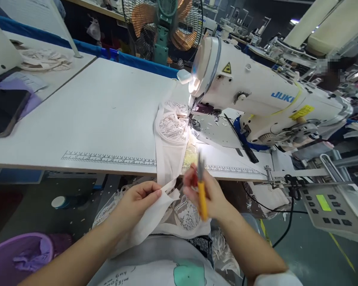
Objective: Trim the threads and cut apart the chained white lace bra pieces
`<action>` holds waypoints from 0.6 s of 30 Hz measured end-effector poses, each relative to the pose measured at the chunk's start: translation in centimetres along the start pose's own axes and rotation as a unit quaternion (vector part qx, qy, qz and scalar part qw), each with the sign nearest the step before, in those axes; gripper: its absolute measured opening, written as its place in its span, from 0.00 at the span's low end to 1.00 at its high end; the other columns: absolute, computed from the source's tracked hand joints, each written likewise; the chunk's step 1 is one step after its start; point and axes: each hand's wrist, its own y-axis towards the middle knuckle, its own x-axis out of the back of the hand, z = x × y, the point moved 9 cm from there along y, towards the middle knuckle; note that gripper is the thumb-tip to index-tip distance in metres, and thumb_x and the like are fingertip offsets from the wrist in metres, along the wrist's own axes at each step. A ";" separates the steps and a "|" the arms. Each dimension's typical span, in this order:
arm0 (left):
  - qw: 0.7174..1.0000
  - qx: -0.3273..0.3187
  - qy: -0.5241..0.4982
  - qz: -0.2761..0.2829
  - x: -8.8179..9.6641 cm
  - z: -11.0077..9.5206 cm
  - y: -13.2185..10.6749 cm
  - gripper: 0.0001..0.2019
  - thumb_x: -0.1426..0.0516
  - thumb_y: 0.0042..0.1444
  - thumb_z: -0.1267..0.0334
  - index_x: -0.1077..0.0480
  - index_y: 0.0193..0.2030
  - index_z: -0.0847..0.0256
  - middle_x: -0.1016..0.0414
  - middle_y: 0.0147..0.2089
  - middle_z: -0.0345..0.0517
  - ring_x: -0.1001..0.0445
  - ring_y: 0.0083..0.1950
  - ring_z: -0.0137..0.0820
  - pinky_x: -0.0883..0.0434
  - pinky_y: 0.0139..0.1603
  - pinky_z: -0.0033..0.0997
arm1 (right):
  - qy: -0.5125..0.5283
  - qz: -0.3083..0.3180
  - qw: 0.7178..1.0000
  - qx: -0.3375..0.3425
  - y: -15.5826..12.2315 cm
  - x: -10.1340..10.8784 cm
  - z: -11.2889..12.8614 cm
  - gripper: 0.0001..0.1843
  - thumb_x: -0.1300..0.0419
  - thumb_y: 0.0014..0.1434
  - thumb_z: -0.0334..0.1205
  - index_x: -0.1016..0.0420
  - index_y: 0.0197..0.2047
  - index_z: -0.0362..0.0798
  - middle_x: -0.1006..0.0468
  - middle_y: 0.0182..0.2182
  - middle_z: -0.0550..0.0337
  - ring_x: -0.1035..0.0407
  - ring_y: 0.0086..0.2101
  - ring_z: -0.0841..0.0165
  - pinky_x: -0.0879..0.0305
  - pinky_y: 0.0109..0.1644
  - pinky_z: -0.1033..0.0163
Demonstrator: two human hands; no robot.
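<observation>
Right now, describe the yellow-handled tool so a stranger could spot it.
Find the white JUKI sewing machine, then the white table's front edge below it. There, the right hand holds the yellow-handled tool, blurred, grey end up. Its bright colour stands out from the pale fabric in the left hand.

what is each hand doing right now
Left hand: closed, pinching white fabric.
Right hand: closed, holding a blurred yellow-handled tool.

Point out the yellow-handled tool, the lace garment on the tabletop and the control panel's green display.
Yellow-handled tool (pixel 201 191): head view, on its yellow handle.
Lace garment (pixel 172 131): head view, on a lace cup.
Green display (pixel 323 202): head view, middle of its screen.
</observation>
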 end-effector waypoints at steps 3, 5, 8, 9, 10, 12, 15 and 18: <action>0.999 -0.012 -0.031 -0.010 0.4 0.3 -0.2 0.13 0.38 0.45 0.53 0.30 0.24 0.62 0.33 0.23 0.37 0.38 0.24 0.25 0.41 0.23 0.20 | 0.010 0.117 0.993 -0.010 -3.2 -2.0 -0.9 0.16 0.48 0.55 0.54 0.40 0.36 0.49 0.37 0.28 0.59 0.42 0.28 0.67 0.41 0.31 0.60; 0.999 -0.018 -0.031 -0.020 0.6 0.2 -0.3 0.13 0.38 0.44 0.53 0.30 0.23 0.62 0.34 0.22 0.38 0.38 0.24 0.25 0.41 0.23 0.21 | -0.001 0.212 0.975 -0.062 -5.1 -3.9 -2.2 0.19 0.50 0.54 0.59 0.41 0.31 0.49 0.38 0.26 0.60 0.43 0.25 0.68 0.44 0.27 0.62; 0.999 -0.023 -0.011 -0.032 0.6 -0.2 -0.3 0.14 0.39 0.44 0.52 0.30 0.22 0.62 0.35 0.22 0.38 0.39 0.24 0.26 0.40 0.23 0.22 | -0.023 0.258 0.960 -0.111 -6.5 -5.4 -3.7 0.21 0.51 0.54 0.60 0.43 0.28 0.50 0.39 0.23 0.62 0.45 0.22 0.70 0.47 0.25 0.63; 0.999 -0.028 0.002 -0.032 0.5 -0.4 -0.4 0.13 0.40 0.44 0.53 0.30 0.22 0.62 0.35 0.22 0.38 0.39 0.24 0.27 0.40 0.23 0.22 | -0.027 0.257 0.959 -0.116 -6.6 -5.7 -4.0 0.21 0.51 0.54 0.60 0.43 0.28 0.50 0.39 0.23 0.62 0.45 0.22 0.70 0.47 0.25 0.63; 0.999 -0.035 0.019 -0.031 0.4 -0.6 -0.4 0.13 0.41 0.45 0.53 0.30 0.22 0.62 0.35 0.22 0.39 0.39 0.24 0.27 0.39 0.23 0.23 | -0.029 0.253 0.960 -0.119 -6.5 -5.9 -4.2 0.21 0.52 0.54 0.61 0.43 0.28 0.49 0.39 0.22 0.62 0.45 0.22 0.70 0.47 0.25 0.64; 0.997 -0.052 0.055 -0.032 0.3 -1.1 -0.6 0.13 0.42 0.46 0.54 0.31 0.21 0.62 0.34 0.22 0.40 0.39 0.25 0.28 0.39 0.24 0.24 | -0.033 0.244 0.962 -0.117 -6.1 -6.2 -4.3 0.23 0.53 0.53 0.62 0.42 0.28 0.49 0.39 0.22 0.62 0.44 0.22 0.70 0.47 0.25 0.64; 0.993 -0.067 0.090 -0.041 0.3 -1.7 -0.9 0.13 0.44 0.46 0.55 0.32 0.19 0.61 0.35 0.21 0.39 0.39 0.25 0.29 0.40 0.24 0.24 | -0.042 0.232 0.965 -0.115 -5.3 -6.5 -4.1 0.26 0.54 0.52 0.66 0.42 0.28 0.48 0.38 0.22 0.63 0.44 0.23 0.70 0.47 0.25 0.64; 0.992 -0.068 0.095 -0.048 0.3 -1.8 -1.0 0.12 0.44 0.46 0.55 0.33 0.19 0.61 0.36 0.21 0.40 0.39 0.24 0.29 0.40 0.24 0.25 | -0.055 0.225 0.965 -0.125 -4.7 -6.6 -3.9 0.28 0.53 0.51 0.68 0.42 0.27 0.48 0.38 0.22 0.63 0.43 0.24 0.70 0.45 0.27 0.64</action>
